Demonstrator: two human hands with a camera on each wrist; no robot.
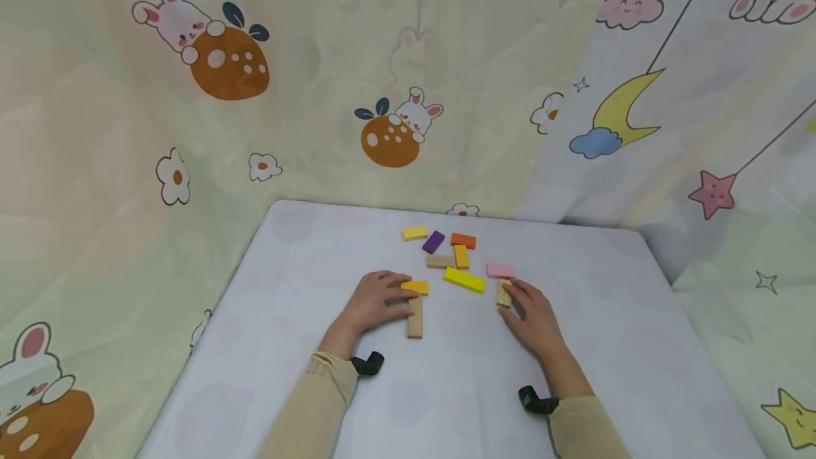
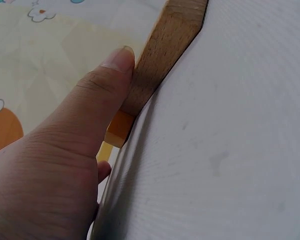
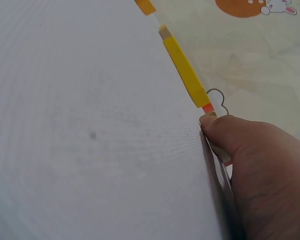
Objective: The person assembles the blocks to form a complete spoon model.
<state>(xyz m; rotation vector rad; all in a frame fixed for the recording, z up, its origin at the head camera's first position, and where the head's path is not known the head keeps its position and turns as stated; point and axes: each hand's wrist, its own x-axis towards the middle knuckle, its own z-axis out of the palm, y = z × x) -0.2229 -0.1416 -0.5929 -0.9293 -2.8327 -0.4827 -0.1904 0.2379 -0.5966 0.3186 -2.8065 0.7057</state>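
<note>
In the head view my left hand (image 1: 375, 299) lies beside a plain wooden block (image 1: 415, 319) and an orange-yellow block (image 1: 418, 287) at its far end. Its fingers reach over the orange-yellow block, and the straight thumb touches the wooden block's side, as the left wrist view shows too. My right hand (image 1: 534, 317) pinches a short-looking wooden block (image 1: 503, 294) between thumb and fingers, on the table. That block is partly covered by the fingers. Just beyond it lies a pink block (image 1: 500, 270).
A bright yellow block (image 1: 464, 280) lies between the hands. Farther back are an amber block (image 1: 462, 256), another wooden block (image 1: 440, 261), a purple block (image 1: 433, 241), a red-orange block (image 1: 463, 240) and a yellow block (image 1: 414, 233). A printed curtain (image 1: 306, 91) hangs behind the white table (image 1: 459, 395).
</note>
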